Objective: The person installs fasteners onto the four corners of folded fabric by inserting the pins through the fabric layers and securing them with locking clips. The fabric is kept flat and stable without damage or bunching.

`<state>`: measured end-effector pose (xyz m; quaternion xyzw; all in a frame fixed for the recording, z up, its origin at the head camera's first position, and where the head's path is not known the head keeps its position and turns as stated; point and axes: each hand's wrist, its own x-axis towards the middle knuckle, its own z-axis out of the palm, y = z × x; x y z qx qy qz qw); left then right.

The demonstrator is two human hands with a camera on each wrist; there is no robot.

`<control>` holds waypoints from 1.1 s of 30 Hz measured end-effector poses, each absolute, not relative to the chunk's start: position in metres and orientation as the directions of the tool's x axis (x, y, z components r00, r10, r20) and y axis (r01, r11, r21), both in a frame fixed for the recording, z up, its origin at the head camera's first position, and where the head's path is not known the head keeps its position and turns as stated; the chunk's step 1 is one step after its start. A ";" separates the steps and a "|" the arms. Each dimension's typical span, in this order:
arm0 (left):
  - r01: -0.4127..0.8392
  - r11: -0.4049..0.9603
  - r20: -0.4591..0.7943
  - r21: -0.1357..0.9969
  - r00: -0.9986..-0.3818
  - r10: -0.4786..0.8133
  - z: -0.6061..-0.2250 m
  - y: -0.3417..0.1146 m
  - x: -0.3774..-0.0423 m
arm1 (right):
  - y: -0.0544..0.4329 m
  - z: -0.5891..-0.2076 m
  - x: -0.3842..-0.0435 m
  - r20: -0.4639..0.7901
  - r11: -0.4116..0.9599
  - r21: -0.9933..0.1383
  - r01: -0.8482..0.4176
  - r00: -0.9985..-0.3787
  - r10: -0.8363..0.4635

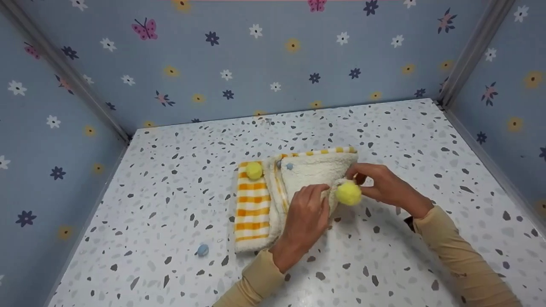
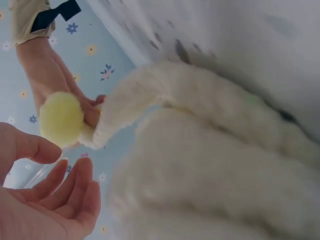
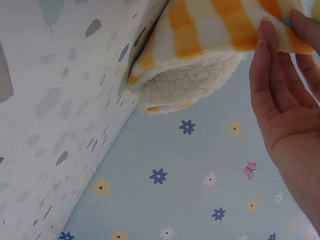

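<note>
A fleece-lined cloth piece, checked orange and white with a cream lining, lies folded on the speckled table. One yellow pompom sits on its left part; another yellow pompom hangs at the right edge. Two small blue round pieces, one a blue bead, show near the fold. My right hand pinches the right edge beside the second pompom; the right wrist view shows thumb and fingers on the checked fabric. Over the lining, my left hand has loosely bent fingers, with nothing between them in the left wrist view.
A small blue ball lies on the speckled table, left of the cloth. Flower-patterned panels stand behind the table and along both sides.
</note>
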<state>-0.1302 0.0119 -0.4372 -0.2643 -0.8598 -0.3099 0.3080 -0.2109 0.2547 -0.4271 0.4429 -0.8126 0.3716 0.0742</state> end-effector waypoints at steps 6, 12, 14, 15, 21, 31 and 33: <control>0.583 0.738 0.702 0.341 -0.680 0.212 -0.444 -0.016 -0.128 | 0.254 -0.427 -0.211 0.451 0.319 -0.518 -0.793 -0.571 -0.686; 0.519 0.802 0.712 0.296 -0.679 0.176 -0.447 -0.037 -0.126 | 0.255 -0.426 -0.208 0.407 0.348 -0.532 -0.772 -0.594 -0.694; 0.503 0.811 0.723 0.300 -0.674 0.151 -0.446 -0.044 -0.125 | 0.255 -0.426 -0.208 0.394 0.355 -0.534 -0.767 -0.598 -0.698; 0.493 0.815 0.725 0.303 -0.675 0.138 -0.445 -0.047 -0.125 | 0.255 -0.426 -0.208 0.387 0.358 -0.536 -0.764 -0.600 -0.700; 0.430 0.843 0.716 0.322 -0.693 0.080 -0.444 -0.066 -0.124 | 0.256 -0.425 -0.206 0.354 0.373 -0.546 -0.750 -0.610 -0.709; 0.284 0.905 0.676 0.316 -0.737 -0.005 -0.449 -0.098 -0.118 | 0.257 -0.423 -0.205 0.300 0.396 -0.575 -0.716 -0.635 -0.712; 0.248 0.916 0.657 0.316 -0.753 -0.023 -0.450 -0.104 -0.115 | 0.257 -0.423 -0.205 0.293 0.402 -0.576 -0.712 -0.639 -0.711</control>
